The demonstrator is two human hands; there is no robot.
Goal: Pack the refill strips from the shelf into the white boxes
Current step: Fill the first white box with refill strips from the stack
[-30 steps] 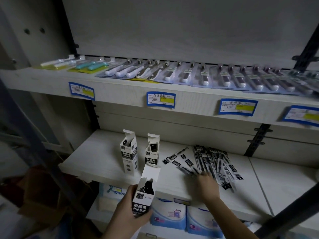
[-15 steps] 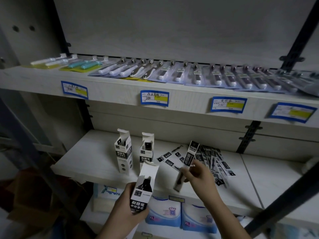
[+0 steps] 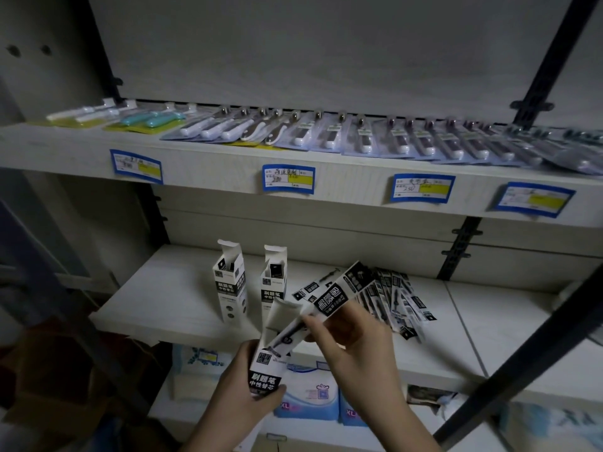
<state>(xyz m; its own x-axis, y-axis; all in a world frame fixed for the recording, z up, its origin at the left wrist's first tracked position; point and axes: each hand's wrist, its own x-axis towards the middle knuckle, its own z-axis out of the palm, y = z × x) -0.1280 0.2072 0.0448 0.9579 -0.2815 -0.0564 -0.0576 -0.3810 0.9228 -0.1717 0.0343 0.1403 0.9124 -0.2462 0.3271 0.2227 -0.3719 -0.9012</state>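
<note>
My left hand [image 3: 239,391] grips a white box [image 3: 266,370] with black lettering, its top flap open, in front of the shelf edge. My right hand [image 3: 350,334] pinches a black-and-white refill strip [image 3: 329,303], tilted, its lower end at the mouth of that box. Two more open white boxes [image 3: 230,288] [image 3: 274,282] stand upright on the middle shelf [image 3: 156,298]. A fan of several loose refill strips [image 3: 396,296] lies flat on the shelf to the right of them.
The upper shelf [image 3: 212,164] carries a row of packaged pens and blue price labels. Blue-and-white packs [image 3: 310,398] sit on the lower shelf under my hands. Dark metal uprights [image 3: 522,350] cross at the right and left.
My right hand picked one strip off the pile and carried it left and down to the box in my left hand. The box moved up a little toward it.
</note>
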